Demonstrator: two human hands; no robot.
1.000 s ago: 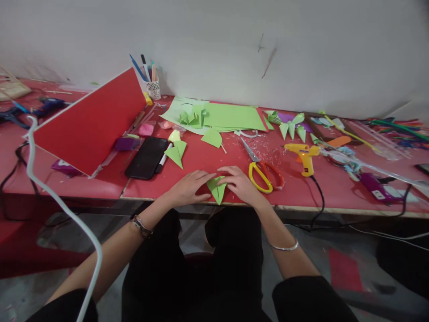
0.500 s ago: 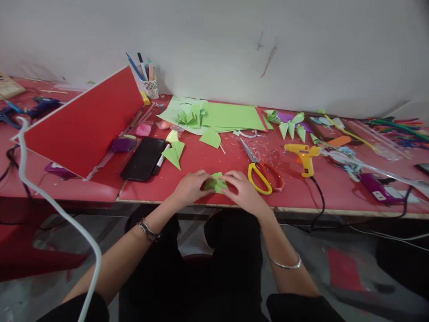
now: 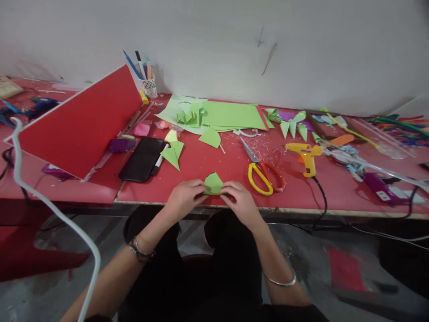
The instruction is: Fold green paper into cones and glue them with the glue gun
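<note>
A small green paper piece [image 3: 213, 182], its top edge rounded to a point, lies at the table's front edge between my hands. My left hand [image 3: 187, 194] pinches its left lower corner. The right lower corner is between the fingers of my right hand [image 3: 240, 199]. Right of the paper lie scissors [image 3: 260, 174] with one yellow and one red handle, blades pointing away. Another green quarter-round paper piece [image 3: 210, 137] lies farther back. To the left, cut green paper [image 3: 173, 154] rests beside a black phone [image 3: 142, 158] and a marker [image 3: 159, 161].
A yellow glue gun [image 3: 305, 156] stands to the right, its cord running off the table's front edge. Green sheets [image 3: 234, 116] lie by the wall. Rolled green paper cones [image 3: 292, 127] sit at back right. A red board [image 3: 83, 120] leans at left, near a pen cup [image 3: 149, 86].
My hands have drawn slightly apart and down, now at the paper's lower corners. The paper looks flatter and more of it shows between my fingers.
</note>
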